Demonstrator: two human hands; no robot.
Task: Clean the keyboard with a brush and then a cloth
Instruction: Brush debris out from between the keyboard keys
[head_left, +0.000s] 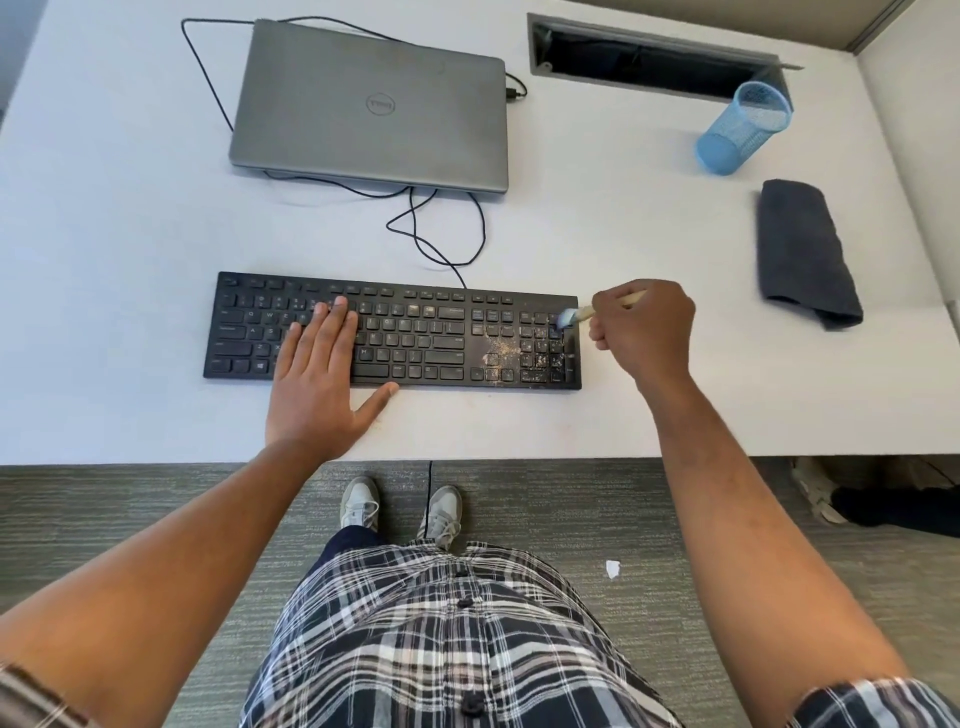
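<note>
Right hand grips wooden brush over crumb-speckled black keyboard.

Black keyboard, grey laptop, blue mesh cup, dark grey cloth, plaid shirt

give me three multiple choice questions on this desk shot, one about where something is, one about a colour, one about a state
1. Where does the folded cloth lie?
A. on the laptop
B. on the desk right of the keyboard
C. on the floor

2. What colour is the mesh cup?
A. blue
B. red
C. black

3. What state is the laptop in?
A. open, screen lit
B. lid closed
C. standing on edge

Answers:
1. B: the cloth sits on the desk beyond the right end of the keyboard.
2. A: its mesh wall is light blue.
3. B: the grey lid lies flat, logo facing up.
</note>
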